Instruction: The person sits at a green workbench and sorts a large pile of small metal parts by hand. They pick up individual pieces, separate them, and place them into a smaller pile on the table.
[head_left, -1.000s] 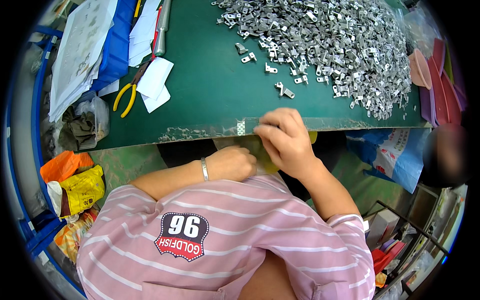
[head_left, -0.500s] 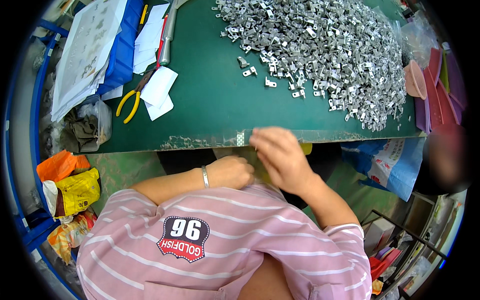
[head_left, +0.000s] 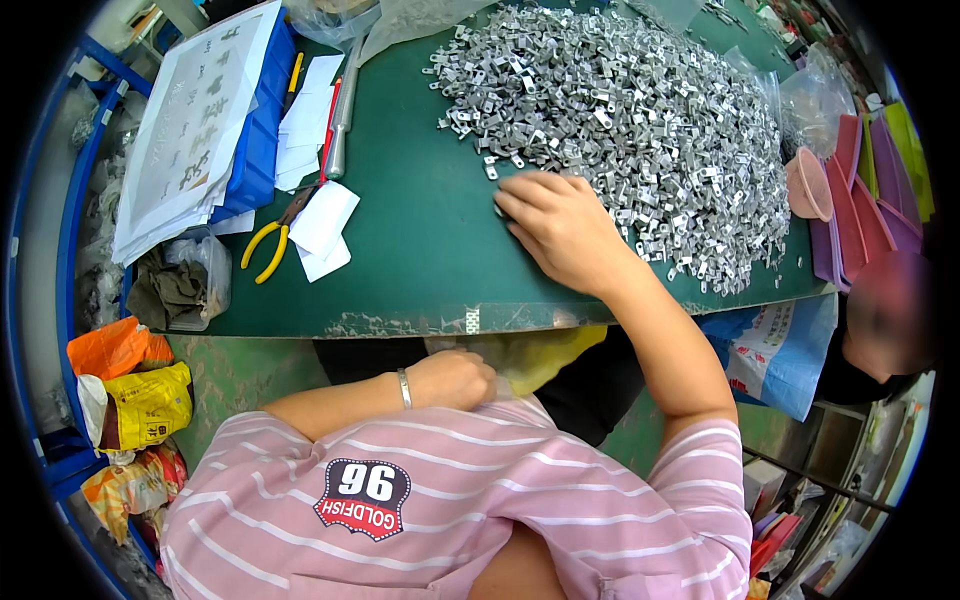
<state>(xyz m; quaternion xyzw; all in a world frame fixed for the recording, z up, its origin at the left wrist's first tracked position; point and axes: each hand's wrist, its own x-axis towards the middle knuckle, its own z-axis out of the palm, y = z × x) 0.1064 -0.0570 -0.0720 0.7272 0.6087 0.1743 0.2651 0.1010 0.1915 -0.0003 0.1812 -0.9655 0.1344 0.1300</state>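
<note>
A large heap of small silver metal brackets (head_left: pixel 640 120) covers the far right of the green table. At the heap's near left edge, my right hand (head_left: pixel 560 228) bends over the tabletop with its fingers curled together. A bit of metal, seemingly one bracket (head_left: pixel 500 211), shows at its fingertips; the rest is hidden beneath them. Below the table edge, my left hand (head_left: pixel 450 380) is closed near my lap, with clear plastic beside it. What it grips is hidden. A yellow bag or sheet (head_left: pixel 560 358) spreads over my lap to the right of it.
Yellow-handled pliers (head_left: pixel 265 252), white paper slips (head_left: pixel 322 215) and a blue bin (head_left: pixel 250 140) under papers occupy the table's left. A plastic tub (head_left: pixel 215 275) holds dark cloth. A pink basket (head_left: pixel 808 185) stands right of the heap; a person (head_left: pixel 885 310) is at the right edge.
My right hand has moved from above my lap, up and forward over the table to the heap's near left edge. My left hand stays by my lap. The view has shifted slightly.
</note>
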